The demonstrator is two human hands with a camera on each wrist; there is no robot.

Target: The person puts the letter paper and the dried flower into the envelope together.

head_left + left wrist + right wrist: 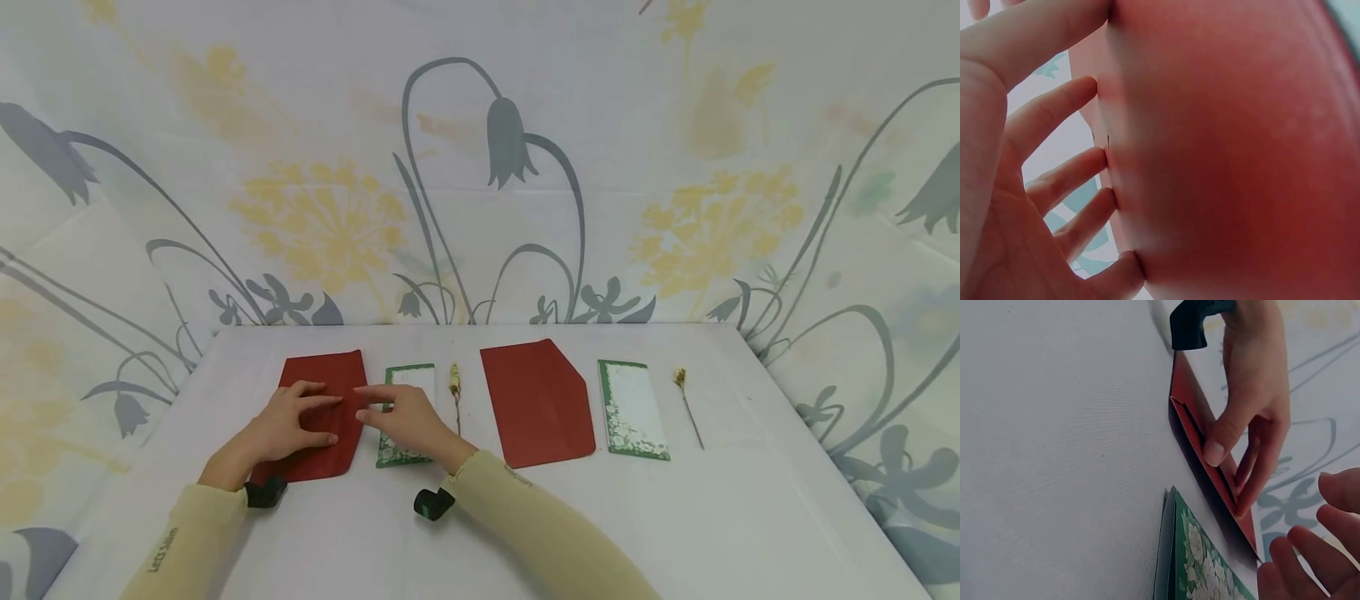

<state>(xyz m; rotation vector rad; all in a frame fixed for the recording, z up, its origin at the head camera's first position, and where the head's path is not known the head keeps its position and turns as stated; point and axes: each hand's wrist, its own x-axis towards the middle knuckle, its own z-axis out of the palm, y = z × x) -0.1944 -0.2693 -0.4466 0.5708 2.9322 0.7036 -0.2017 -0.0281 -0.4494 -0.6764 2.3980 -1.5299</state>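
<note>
My left hand [288, 423] rests its fingertips on a red envelope [333, 375] lying at the left of the table. In the left wrist view its spread fingers [1075, 169] touch the red paper. The right wrist view shows the envelope's flap [1188, 428] standing slightly proud, with the left thumb on it. My right hand [411, 417] hovers over a green-bordered floral card [405, 454], its loosely bent fingers pointing to the envelope's right edge and holding nothing. That card, partly covered by the right hand, stands slightly parted at its edge in the right wrist view.
A dried flower stem [455, 383] lies right of the card. Farther right are a second red envelope [536, 404], another green-bordered card [636, 408] and another dried flower [681, 379]. A floral-printed cloth [480, 208] hangs behind the white table [712, 517].
</note>
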